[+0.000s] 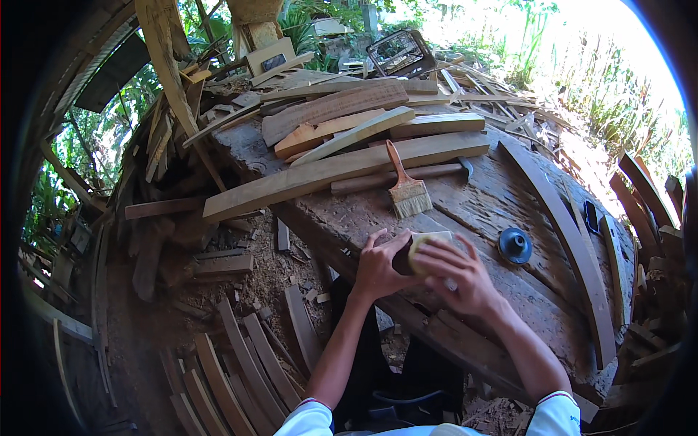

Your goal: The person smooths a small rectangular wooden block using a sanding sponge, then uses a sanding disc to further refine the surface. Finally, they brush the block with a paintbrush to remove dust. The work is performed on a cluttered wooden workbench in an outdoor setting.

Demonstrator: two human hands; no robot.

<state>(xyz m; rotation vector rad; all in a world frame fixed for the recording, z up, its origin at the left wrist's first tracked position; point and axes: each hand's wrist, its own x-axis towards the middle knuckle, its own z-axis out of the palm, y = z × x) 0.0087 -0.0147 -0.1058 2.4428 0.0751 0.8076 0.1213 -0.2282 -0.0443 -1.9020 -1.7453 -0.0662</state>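
Observation:
Both hands meet over the near edge of a rough wooden bench (pixel 472 240). My left hand (pixel 379 267) grips a dark brown block (pixel 402 260), its thumb and fingers wrapped round one side. Against that block my right hand (pixel 456 272) presses a pale yellow pad (pixel 417 253), whose exact kind I cannot make out. A light flat edge shows behind the fingers. Just beyond the hands lies a wide paintbrush (pixel 408 190) with an orange-brown handle. Behind it rests a hammer (pixel 407 178) with a long wooden handle. To the right sits a round blue disc (pixel 515 245) with a raised dark centre.
Long curved timber pieces (pixel 349 174) lie across the bench's far side. Another curved dark plank (pixel 560 240) runs along its right. Cut slats (pixel 225 385) cover the floor at lower left. A black crate (pixel 400 53) and scrap wood stand at the back.

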